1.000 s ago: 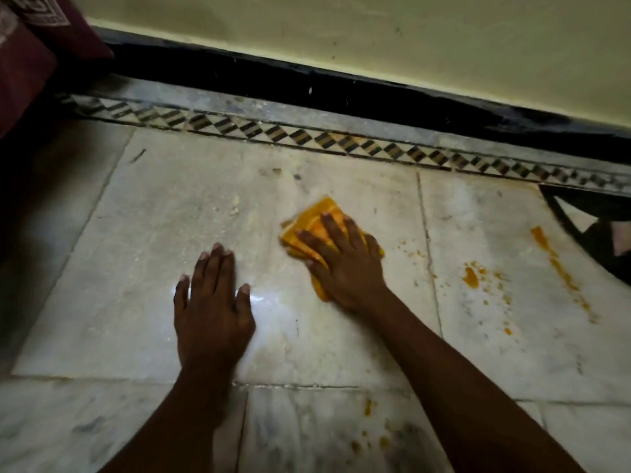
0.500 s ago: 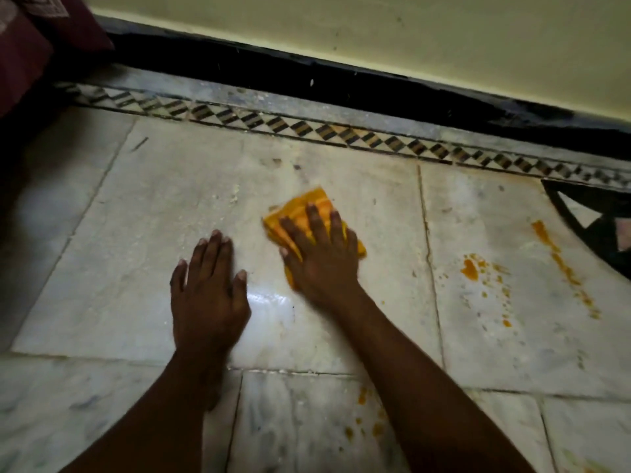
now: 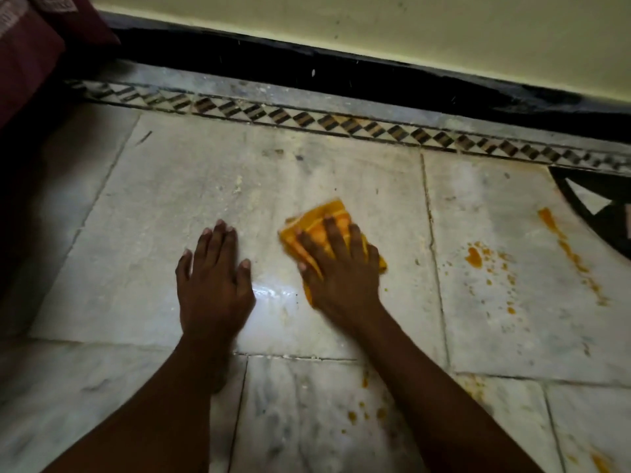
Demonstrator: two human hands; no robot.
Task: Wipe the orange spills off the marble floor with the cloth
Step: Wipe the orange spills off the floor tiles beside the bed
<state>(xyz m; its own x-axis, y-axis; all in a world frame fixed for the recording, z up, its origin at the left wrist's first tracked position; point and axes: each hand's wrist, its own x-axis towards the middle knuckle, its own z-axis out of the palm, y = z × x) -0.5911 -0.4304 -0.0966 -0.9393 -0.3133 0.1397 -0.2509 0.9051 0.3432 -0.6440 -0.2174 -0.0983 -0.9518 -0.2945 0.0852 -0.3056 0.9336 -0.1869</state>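
Cloth: an orange-yellow cloth point(image 3: 322, 220), folded and crumpled, with faint paler stripes across its top, lies on the marble floor point(image 3: 164, 213) near the middle of the view, mostly covered by the hand on it.
Right hand: the right hand point(image 3: 341, 271) presses flat on the cloth, fingers spread and straight, so the grip is wide open and nothing is curled round the fabric (its outline is slightly blurred).
Left hand: the left hand point(image 3: 213, 278) rests palm down on bare marble just beside the cloth, fingers straight and close together, holding nothing.
Spills: an orange blob with scattered specks point(image 3: 474, 257) sits on the slab right of the cloth, and a long thin orange streak point(image 3: 566, 249) runs diagonally farther right; smaller orange spots point(image 3: 358, 413) lie on the near slab by the right forearm.
Floor: pale, grey-veined slabs with dark joints, and a bright wet glare point(image 3: 273, 295) between the two hands.
Border: a strip of black-and-tan diamond inlay point(image 3: 307, 119) runs along the far edge, below a black skirting point(image 3: 341, 76) and a cream wall point(image 3: 375, 25).
Corner: maroon fabric point(image 3: 27, 56) fills the upper left.
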